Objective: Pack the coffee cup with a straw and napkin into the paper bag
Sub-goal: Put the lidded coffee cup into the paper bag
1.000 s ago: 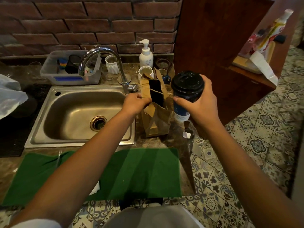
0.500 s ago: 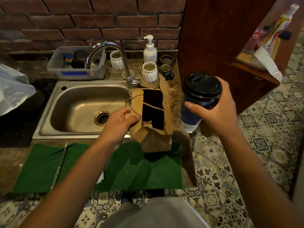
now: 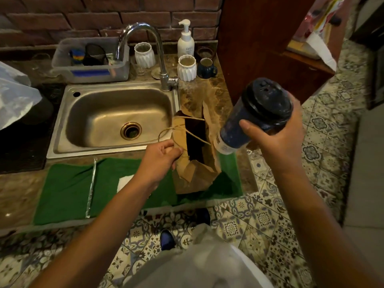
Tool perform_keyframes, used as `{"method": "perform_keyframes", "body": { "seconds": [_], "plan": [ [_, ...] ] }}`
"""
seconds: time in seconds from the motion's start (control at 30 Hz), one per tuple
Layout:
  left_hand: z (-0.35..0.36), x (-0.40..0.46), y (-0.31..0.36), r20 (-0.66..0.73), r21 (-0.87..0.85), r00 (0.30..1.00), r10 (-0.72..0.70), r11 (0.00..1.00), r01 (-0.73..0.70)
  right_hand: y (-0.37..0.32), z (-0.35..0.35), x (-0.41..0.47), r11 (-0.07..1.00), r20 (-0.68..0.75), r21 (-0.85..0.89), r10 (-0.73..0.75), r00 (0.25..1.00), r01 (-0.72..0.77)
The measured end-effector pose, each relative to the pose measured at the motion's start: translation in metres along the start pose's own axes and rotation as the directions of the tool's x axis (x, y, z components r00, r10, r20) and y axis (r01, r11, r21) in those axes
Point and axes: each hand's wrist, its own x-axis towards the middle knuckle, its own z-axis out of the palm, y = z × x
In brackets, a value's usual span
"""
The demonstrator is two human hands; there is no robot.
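A brown paper bag stands open on the green mat at the counter's right end. My left hand grips the bag's left edge near its string handle. My right hand holds a dark blue coffee cup with a black lid, tilted, just right of and above the bag's mouth. A wrapped clear straw lies lengthwise on the mat to the left. Partly hidden by my left forearm, a white napkin rests on the mat.
A steel sink with a tall tap lies behind the mat. White ribbed cups, a dark mug, a soap dispenser and a plastic tub line the brick wall. A wooden cabinet rises at right; patterned floor tiles lie below.
The bag has come toward me onto the green mat, held by my left hand. My right hand has tilted the cup and kept it beside the bag's opening.
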Motion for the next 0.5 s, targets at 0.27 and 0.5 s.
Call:
{"method": "perform_keyframes", "body": {
  "seconds": [0.27, 0.5],
  "plan": [
    [0.007, -0.007, 0.006, 0.048, 0.064, 0.999, 0.023, 0.998, -0.026, -0.057, 0.017, -0.022, 0.980, -0.016, 0.183, -0.073, 0.997, 0.075],
    [0.015, -0.012, 0.005, 0.065, 0.056, 0.998, 0.022, 0.998, -0.026, -0.039, 0.051, -0.018, 0.979, 0.035, 0.204, -0.026, 0.999, 0.019]
  ]
}}
